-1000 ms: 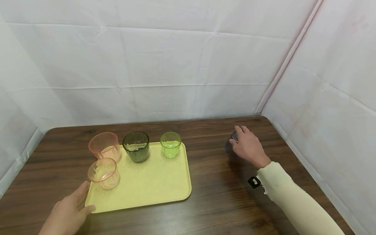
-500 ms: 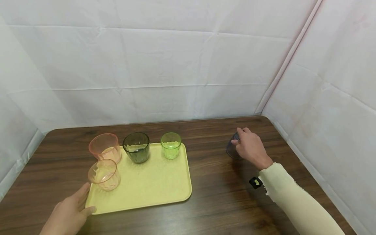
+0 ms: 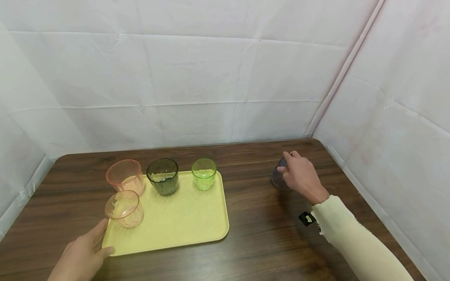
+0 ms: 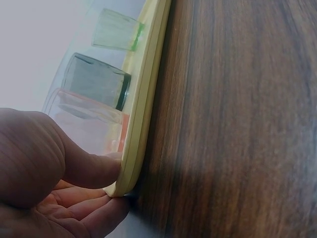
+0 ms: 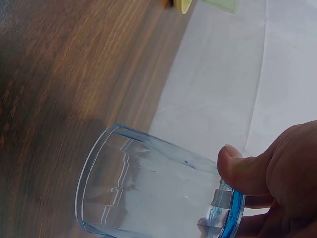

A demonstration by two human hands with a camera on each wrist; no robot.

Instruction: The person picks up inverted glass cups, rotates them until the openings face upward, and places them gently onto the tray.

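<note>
My right hand (image 3: 302,175) grips a clear bluish cup (image 5: 158,183) near its thick blue base, at the right of the table. The cup is upside down, its wide rim toward the wood; whether the rim touches cannot be told. My left hand (image 3: 82,251) holds the near left corner of a yellow tray (image 3: 183,224), thumb at the edge and fingers around the outside. On the tray stand a small orange cup (image 3: 128,216), a dark grey-green cup (image 3: 165,183) and a green cup (image 3: 204,179). A larger orange cup (image 3: 121,175) stands at its far left corner.
A dark wood-grain table (image 3: 253,230) lies under everything. White cloth walls (image 3: 197,74) rise behind it and on both sides. A small black object (image 3: 306,218) shows beneath my right cuff.
My right hand and the bluish cup have shifted slightly to the right, and its fingers sit closer together. The left hand, tray and other cups keep their places.
</note>
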